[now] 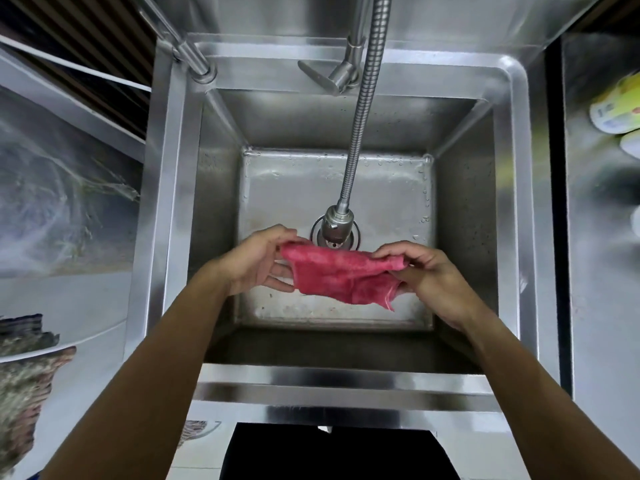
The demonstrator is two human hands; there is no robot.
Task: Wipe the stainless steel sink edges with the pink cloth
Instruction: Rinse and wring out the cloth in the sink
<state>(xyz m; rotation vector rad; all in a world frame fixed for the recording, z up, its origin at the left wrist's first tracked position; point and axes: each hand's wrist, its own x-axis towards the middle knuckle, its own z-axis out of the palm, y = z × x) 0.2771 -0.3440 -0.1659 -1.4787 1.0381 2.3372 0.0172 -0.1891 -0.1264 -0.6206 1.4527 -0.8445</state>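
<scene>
Two bare forearms are seen reaching in from 7 and 5 o'clock over the sink's (341,374) near edge. The cloth (341,273) is held stretched above the basin. Its 9 o'clock corner is pinched by the left hand (256,261), its 3 o'clock corner by the right hand (427,275). The faucet (337,226) head hangs just beyond, at 12 o'clock.

Between both hands' grips, the cloth (341,273) is soft pink terry, matt and slightly fuzzy. Around and below it the sink (519,209) is brushed stainless steel, satin on the walls, with water drops and dull stains on the floor. Above the grips hangs a ribbed metal hose (363,109), glossy.
</scene>
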